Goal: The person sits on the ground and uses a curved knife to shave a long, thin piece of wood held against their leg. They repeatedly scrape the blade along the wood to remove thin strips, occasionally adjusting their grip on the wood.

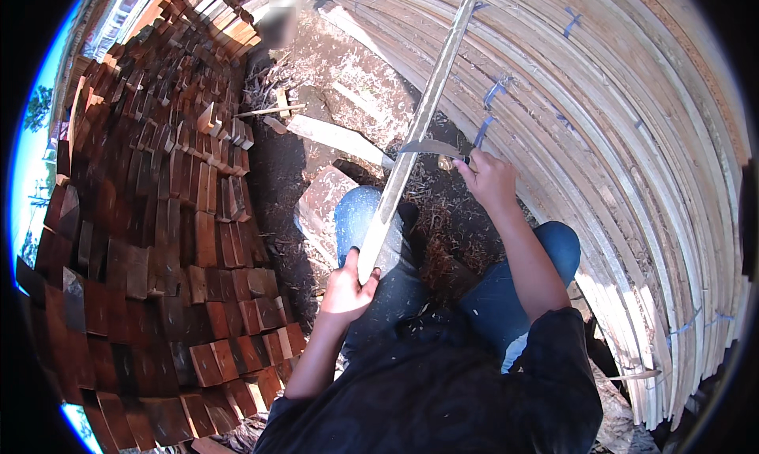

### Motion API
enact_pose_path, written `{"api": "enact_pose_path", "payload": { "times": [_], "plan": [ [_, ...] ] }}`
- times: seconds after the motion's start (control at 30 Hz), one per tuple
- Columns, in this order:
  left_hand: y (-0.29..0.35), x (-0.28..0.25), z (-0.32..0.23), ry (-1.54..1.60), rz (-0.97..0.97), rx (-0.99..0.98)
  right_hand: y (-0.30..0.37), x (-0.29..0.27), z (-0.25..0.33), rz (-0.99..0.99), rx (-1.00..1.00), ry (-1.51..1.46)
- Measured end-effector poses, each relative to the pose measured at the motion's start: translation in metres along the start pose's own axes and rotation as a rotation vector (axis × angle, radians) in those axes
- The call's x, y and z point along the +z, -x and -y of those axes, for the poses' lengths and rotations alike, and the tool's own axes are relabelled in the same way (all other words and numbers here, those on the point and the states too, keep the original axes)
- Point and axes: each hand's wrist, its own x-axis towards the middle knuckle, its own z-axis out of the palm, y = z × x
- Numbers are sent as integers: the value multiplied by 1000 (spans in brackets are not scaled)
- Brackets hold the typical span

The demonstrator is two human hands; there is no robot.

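A long, narrow wooden strip (424, 110) slants up and away over my left knee. Its near end is gripped by my left hand (346, 293), the fingers wrapped round it. My right hand (488, 179) is closed on the handle of a curved knife (435, 146), held out to the right of the strip. The blade reaches leftward and its tip meets or overlaps the strip; I cannot tell whether it is cutting in. Most of the knife's handle is hidden in my fist. The strip's faces look pale near my hand and greyer, mottled farther up.
Reddish-brown wood blocks (158, 248) are stacked high on the left. Long pale wooden strips (617, 154), some tied with blue bands (495, 94), lie bundled on the right. Between them are a pale board (338, 137), a flat block (322, 205) and scattered shavings (340, 59).
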Motion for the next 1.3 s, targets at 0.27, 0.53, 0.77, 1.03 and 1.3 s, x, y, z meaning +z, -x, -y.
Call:
{"api": "enact_pose_path", "payload": {
  "times": [0.27, 0.53, 0.77, 1.03, 1.3],
  "plan": [
    [3, 0, 3, 21, -11, 5, 2, -6, 31, 12, 83, -90],
    [3, -8, -1, -10, 45, -78, 19, -13, 38, 128, -69, -188],
    [6, -12, -6, -19, 103, -148, -1, 0, 15, -28, -243, -103],
    [4, -9, -2, -36, 88, -67, 20, -14, 50, 85, -394, -205],
    [12, -14, -6, -50, 122, -103, -23, -20, -65, -112, 516, -80]
  ]
}}
